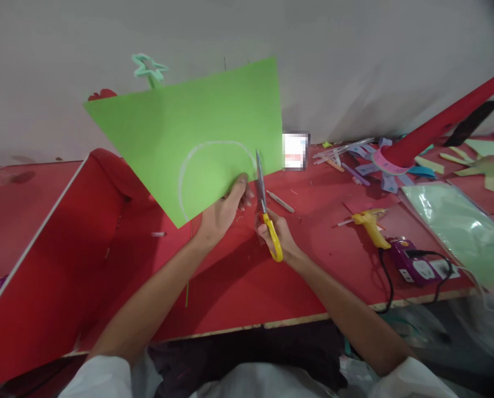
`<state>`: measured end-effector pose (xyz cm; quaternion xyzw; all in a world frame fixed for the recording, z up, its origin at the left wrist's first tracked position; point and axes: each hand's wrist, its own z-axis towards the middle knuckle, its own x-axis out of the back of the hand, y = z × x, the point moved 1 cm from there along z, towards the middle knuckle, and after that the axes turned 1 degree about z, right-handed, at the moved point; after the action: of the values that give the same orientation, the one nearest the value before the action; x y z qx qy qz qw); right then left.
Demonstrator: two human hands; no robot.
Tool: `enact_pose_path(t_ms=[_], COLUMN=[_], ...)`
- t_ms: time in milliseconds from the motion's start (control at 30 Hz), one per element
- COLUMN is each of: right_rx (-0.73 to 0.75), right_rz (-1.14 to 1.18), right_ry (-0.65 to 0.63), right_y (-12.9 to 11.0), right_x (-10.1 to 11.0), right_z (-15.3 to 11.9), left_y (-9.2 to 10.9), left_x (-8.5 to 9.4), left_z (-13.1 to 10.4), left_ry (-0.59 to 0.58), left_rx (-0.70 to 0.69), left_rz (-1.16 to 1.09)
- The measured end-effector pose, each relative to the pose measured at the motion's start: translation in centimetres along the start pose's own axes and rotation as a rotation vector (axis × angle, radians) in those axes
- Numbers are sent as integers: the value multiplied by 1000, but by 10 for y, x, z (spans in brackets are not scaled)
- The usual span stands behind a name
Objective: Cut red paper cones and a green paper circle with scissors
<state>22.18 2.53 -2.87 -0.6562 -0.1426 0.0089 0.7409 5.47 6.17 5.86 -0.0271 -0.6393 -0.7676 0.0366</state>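
A sheet of green paper (156,127) is held up over the red table by my left hand (226,207), thumb on the near face at its lower edge. A pale curved line (217,142) is drawn on the sheet as an arch. Around the yellow handles of a pair of scissors (274,237) my right hand (282,235) is closed. The blades point up at the paper's lower edge, close to the right end of the curve. Whether the blades have bitten into the sheet I cannot tell.
A white pen (280,201) lies beyond the scissors. On the right are a yellow glue gun (371,225), a purple power box (415,262) with cables and a clear plastic packet (454,221). A red partition (56,249) rises at left; a red cone (450,113) leans at right.
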Motion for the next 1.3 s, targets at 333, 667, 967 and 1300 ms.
enact_pose_path(t_ms=[333, 667, 967, 1300], right_rx=[-8, -5, -14, -24], right_rz=[7, -23, -53, -41], right_ry=[16, 22, 30, 36], right_y=[4, -1, 0, -2], right_x=[2, 4, 4, 4], right_z=[0, -1, 0, 0], left_y=[1, 6, 6, 3], left_x=[-1, -3, -4, -5], left_z=[-2, -3, -3, -2], left_ry=[17, 94, 144, 161], left_rx=[27, -11, -55, -66], left_rz=[-11, -32, -29, -110])
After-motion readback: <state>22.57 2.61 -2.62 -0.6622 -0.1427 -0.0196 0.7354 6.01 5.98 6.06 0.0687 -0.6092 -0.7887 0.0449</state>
